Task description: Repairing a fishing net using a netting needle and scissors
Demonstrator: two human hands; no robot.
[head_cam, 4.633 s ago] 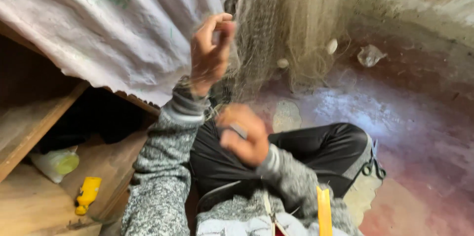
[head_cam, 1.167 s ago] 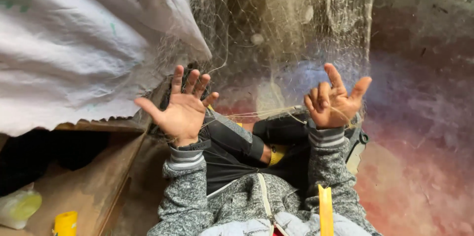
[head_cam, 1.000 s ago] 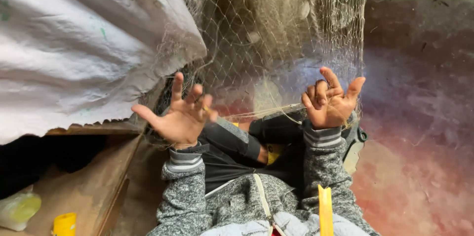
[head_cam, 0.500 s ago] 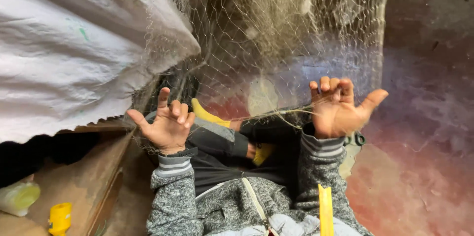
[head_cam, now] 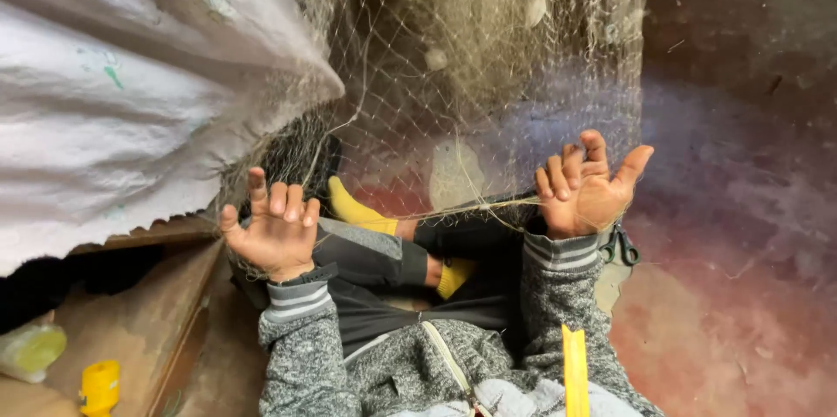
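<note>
Two bare hands are raised palm-up into a fine pale fishing net [head_cam: 488,77] that hangs from far above and drapes down over the person's lap. Left hand [head_cam: 272,229] sits low at near left, fingers spread and hooked into the mesh; right hand [head_cam: 586,190] is higher at right, fingers apart and curled, with a taut strand of net running across to it. A white woven sack [head_cam: 131,94] with small green printed marks fills the upper left — its print is too blurred to make out. At the near left corner a yellow container [head_cam: 100,386] and a pale plastic bottle [head_cam: 30,352] are cut off by the edge. Yellow socks [head_cam: 357,212] show partly behind the mesh.
</note>
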